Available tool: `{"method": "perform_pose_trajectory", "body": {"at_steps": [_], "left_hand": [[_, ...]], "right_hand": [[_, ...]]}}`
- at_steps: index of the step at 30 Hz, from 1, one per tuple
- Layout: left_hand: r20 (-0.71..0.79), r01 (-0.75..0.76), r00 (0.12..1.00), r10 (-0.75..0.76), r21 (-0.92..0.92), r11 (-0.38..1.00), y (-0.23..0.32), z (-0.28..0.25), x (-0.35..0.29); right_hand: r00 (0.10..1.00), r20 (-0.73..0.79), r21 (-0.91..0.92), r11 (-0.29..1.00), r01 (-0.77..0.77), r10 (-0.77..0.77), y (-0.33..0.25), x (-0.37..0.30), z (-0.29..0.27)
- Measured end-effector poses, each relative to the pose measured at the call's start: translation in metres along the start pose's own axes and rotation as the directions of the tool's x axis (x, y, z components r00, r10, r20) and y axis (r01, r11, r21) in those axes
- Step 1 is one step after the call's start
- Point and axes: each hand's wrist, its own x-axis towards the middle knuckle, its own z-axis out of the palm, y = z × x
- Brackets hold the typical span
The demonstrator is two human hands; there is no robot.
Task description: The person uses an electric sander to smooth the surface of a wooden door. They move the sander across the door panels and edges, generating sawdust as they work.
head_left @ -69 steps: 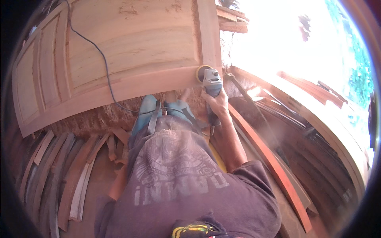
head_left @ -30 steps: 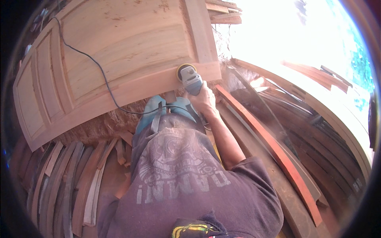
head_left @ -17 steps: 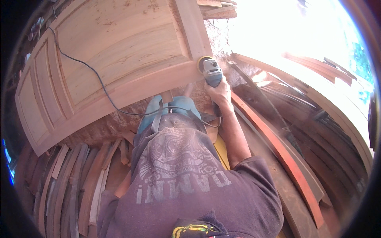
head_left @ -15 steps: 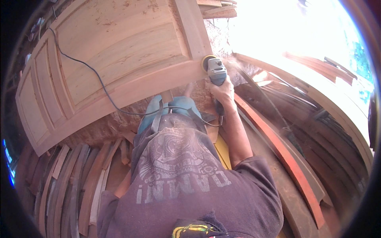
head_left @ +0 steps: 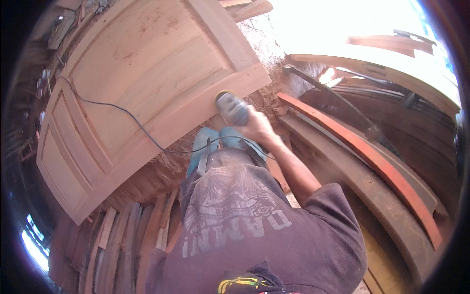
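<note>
My right hand [head_left: 258, 128] is wrapped around the body of a grey angle grinder [head_left: 232, 109], which is smeared by motion. The grinder's round disc is at the near edge rail of a wooden panel door [head_left: 161, 63], a short way in from its right corner. A dark power cord [head_left: 125, 111] runs across the door and over my lap toward my right forearm. Wood dust lies in patches on the door's large panel. My left hand is out of sight; only the left sleeve shows at the lower edge.
Stacked boards [head_left: 115, 245] stand at the lower left. To my right lie long planks, among them an orange-red board [head_left: 372, 164] and a brown beam [head_left: 357, 191]. A pale curved-looking plank [head_left: 391, 73] extends at the far right. Bright light washes out the upper right.
My right hand has swept the grinder left and toward me along the door's near rail, away from the corner. The whole view has also shifted and turned slightly.
</note>
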Motion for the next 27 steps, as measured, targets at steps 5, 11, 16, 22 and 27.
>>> {"method": "perform_pose_trajectory", "body": {"at_steps": [5, 11, 16, 22, 27], "left_hand": [[0.040, -0.017, 0.999, 0.012, 0.139, 0.990, 0.036, -0.027, 0.007], [0.042, 0.003, 0.999, -0.011, 0.183, 0.983, 0.038, -0.040, 0.000], [0.092, -0.011, 0.996, -0.013, 0.249, 0.968, 0.053, -0.047, 0.012], [0.116, -0.039, 0.993, 0.013, 0.229, 0.973, 0.037, -0.029, 0.011], [0.100, -0.062, 0.994, 0.040, 0.231, 0.971, 0.029, -0.008, 0.001]], "right_hand": [[0.999, 0.044, -0.012, 1.000, 0.025, -0.024, -0.019, -0.003, 0.041], [0.993, -0.055, -0.029, 0.994, -0.106, 0.104, -0.003, 0.000, -0.019], [0.954, -0.234, 0.044, 0.982, -0.182, 0.188, 0.042, 0.005, -0.041], [0.929, -0.358, 0.176, 0.984, -0.031, 0.093, 0.075, 0.016, -0.079], [0.940, -0.312, 0.439, 0.898, 0.014, 0.138, 0.079, 0.003, -0.076]]}}
